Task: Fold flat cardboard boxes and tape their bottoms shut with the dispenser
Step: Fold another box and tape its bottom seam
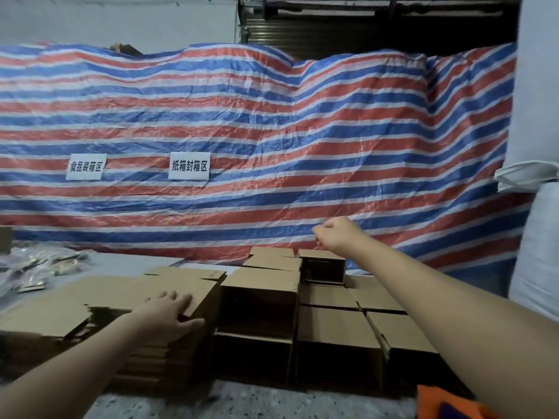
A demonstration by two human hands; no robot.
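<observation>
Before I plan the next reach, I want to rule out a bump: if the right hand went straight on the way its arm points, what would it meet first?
Probably the striped tarp behind the boxes. The right hand is raised above the folded box, seemingly clear of it, though depth is uncertain.

Two white paper signs hang on the striped tarp (272, 131). The left sign (86, 166), at about 9 o'clock, reads 食品装箱区. The right sign (189, 166), just beside it toward the centre, reads 纸箱封箱区. No other text is readable
</observation>
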